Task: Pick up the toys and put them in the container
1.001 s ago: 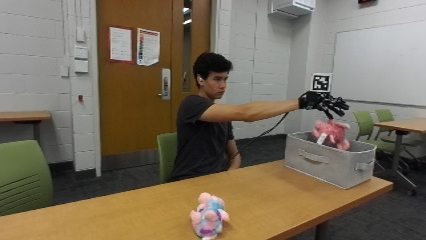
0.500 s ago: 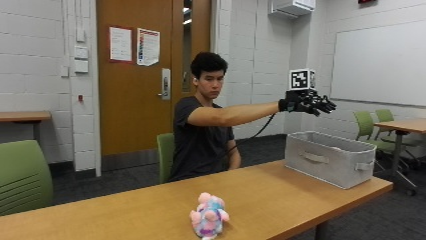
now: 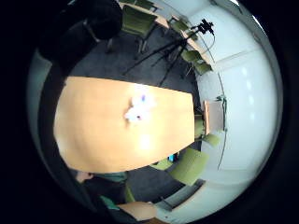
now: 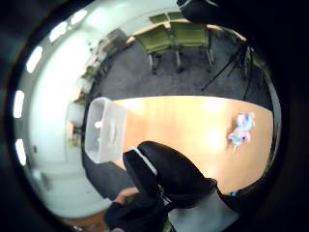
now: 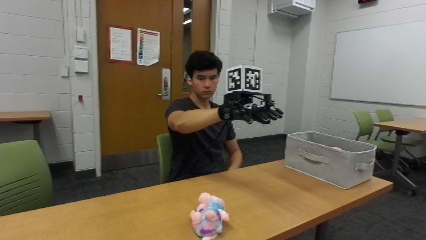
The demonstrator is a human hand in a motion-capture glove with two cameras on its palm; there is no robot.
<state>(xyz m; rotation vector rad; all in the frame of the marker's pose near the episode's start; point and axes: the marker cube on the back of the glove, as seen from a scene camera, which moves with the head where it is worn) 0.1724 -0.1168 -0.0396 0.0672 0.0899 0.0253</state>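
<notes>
Hand: gloved right hand (image 5: 251, 111) held out high above the table (image 5: 279, 192), fingers loosely curled, holding nothing.
Toy: plush toy (image 5: 208, 215) near table edge, left of hand.
Container: grey bin (image 5: 328, 158), far right end.

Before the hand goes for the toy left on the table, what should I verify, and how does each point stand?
1. Hand carries nothing: ok, raised above the table, holding no toy.
2. Plush toy in view on the table: ok.
3. Toy clear of other things: ok.
4. Container on the table, open top: ok.
5. Room left inside the container: cannot tell.
</notes>
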